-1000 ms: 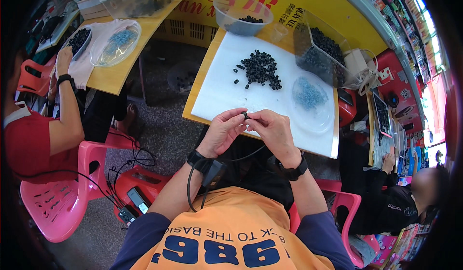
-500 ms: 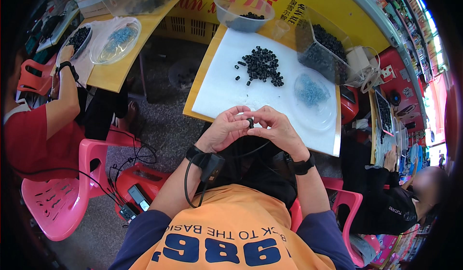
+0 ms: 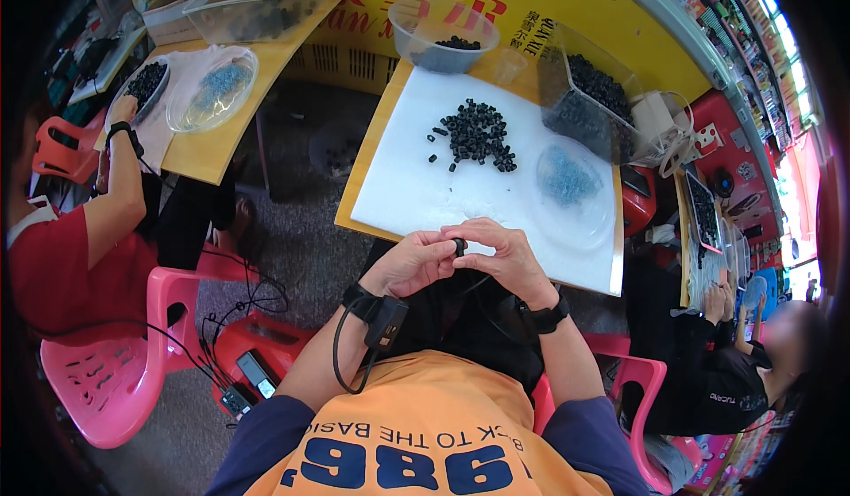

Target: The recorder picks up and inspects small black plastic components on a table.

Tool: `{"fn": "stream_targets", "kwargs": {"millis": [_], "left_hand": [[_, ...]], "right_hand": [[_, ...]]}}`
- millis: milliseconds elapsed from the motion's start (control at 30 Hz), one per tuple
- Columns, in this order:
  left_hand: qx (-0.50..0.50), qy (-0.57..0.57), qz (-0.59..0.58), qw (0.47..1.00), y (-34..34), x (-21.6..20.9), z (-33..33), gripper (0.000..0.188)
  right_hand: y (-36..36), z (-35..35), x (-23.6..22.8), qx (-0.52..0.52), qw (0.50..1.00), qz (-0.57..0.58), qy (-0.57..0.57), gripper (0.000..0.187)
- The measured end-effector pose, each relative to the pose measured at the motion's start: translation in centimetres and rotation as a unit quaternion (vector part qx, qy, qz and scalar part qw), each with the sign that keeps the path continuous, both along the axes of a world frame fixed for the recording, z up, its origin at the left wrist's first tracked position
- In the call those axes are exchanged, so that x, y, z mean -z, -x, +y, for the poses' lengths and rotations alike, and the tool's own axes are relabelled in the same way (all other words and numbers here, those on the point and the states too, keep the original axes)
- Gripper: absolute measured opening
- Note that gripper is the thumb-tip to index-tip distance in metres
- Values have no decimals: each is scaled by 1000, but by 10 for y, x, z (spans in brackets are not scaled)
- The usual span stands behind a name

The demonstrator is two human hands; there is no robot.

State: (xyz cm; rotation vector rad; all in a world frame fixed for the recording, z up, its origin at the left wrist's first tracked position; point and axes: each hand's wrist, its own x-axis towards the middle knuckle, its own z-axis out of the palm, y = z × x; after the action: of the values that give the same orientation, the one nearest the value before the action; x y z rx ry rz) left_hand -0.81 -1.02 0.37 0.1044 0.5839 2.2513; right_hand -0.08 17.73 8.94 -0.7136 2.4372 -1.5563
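Observation:
Just over the near edge of the white-topped table (image 3: 390,197), my two hands meet at a small black plastic part (image 3: 459,247). Thumb and fingers of my left hand (image 3: 413,262) pinch it from one side. My right hand (image 3: 501,258) is closed on it from the other side, its index finger arched over the top. Much of the part is hidden by the fingertips. Beyond my hands lies a loose pile of similar black parts (image 3: 476,133). To its right, a clear round tray (image 3: 591,230) holds small pale-blue translucent pieces (image 3: 568,177).
A clear tub (image 3: 443,58) and a clear bin (image 3: 558,124), both with black parts, stand at the back. A white box with cables (image 3: 662,120) sits beside the bin. Co-workers sit left, near a pink chair (image 3: 97,381), and right. Cables trail from my wrist bands.
The view has shifted slightly. My hands appear a little lower, still pinching the black part, and my right fingers have moved over it. The co-worker's hand at left has moved slightly.

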Motion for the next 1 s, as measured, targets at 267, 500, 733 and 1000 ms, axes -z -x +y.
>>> {"fn": "stream_targets", "kwargs": {"millis": [267,500,733,1000], "left_hand": [[-37,53,4,998,7,-11,-12,14],[-279,470,338,766,3,10,5,18],[-282,539,420,673,-6,-4,7,19],[-339,464,417,704,-6,62,7,17]], "right_hand": [[8,-12,12,32,996,84,-12,35],[39,-2,55,3,953,241,-186,44],[53,1,30,-19,965,182,-189,54],[61,-74,31,-148,956,238,-87,55]]}}
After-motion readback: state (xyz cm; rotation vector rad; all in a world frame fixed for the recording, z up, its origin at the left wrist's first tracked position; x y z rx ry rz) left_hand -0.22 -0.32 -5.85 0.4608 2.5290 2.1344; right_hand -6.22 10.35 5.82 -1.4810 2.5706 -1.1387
